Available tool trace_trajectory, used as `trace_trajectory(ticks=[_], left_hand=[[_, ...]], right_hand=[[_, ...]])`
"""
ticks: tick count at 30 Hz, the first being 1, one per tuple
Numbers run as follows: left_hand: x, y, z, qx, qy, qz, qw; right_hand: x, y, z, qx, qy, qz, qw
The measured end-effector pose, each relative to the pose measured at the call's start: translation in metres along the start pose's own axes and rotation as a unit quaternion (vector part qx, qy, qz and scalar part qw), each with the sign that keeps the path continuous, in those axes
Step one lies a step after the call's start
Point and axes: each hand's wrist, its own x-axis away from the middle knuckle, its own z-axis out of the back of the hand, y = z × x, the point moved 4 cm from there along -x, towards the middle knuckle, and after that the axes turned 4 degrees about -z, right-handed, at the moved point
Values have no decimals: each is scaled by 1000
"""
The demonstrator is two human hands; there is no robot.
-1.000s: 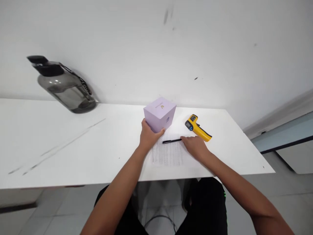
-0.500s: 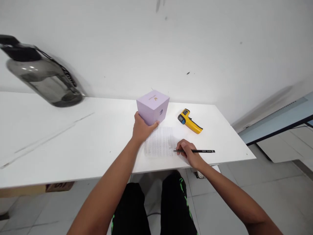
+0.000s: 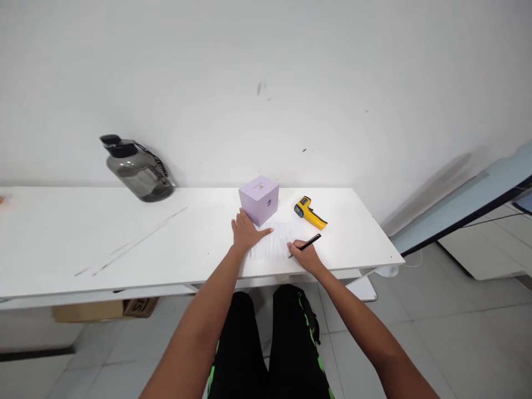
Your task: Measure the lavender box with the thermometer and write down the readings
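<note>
A lilac box (image 3: 261, 200) with a gold mark on its lid stands on the white table (image 3: 203, 244) near the wall. My left hand (image 3: 246, 231) lies open in front of the box's left corner, thumb and fingers spread, the thumb reaching onto a printed sheet of paper (image 3: 270, 244). Whether the fingertips touch the box I cannot tell. My right hand (image 3: 305, 257) grips a black pen (image 3: 311, 242), its tip down at the right side of the sheet. The print is too faint to read. Behind that hand lies a yellow infrared thermometer (image 3: 312, 215).
A large grey water bottle (image 3: 143, 174) with a black lid stands near the wall on the left. Under the table is a cardboard box (image 3: 95, 311). A pale panel with a dark edge (image 3: 461, 199) leans in at the right.
My left hand has let go of the lilac box and now rests flat beside it. The pen has swung from level to tilted up in my right hand. The whole view has shifted.
</note>
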Motion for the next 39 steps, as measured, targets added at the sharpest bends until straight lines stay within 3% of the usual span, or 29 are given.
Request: trace_trajectory(ticks=[10, 23, 30, 39], left_hand=[[-2, -1, 0, 13, 2, 8, 1000], [-3, -2, 0, 31, 13, 6, 999], [-2, 1, 5, 49, 27, 14, 998], [-3, 0, 7, 66, 43, 12, 997]], right_hand=[[3, 3, -1, 0, -35, -28, 999], [4, -1, 3, 14, 10, -27, 999], [4, -1, 1, 19, -35, -28, 999], [4, -1, 4, 21, 1, -30, 999]])
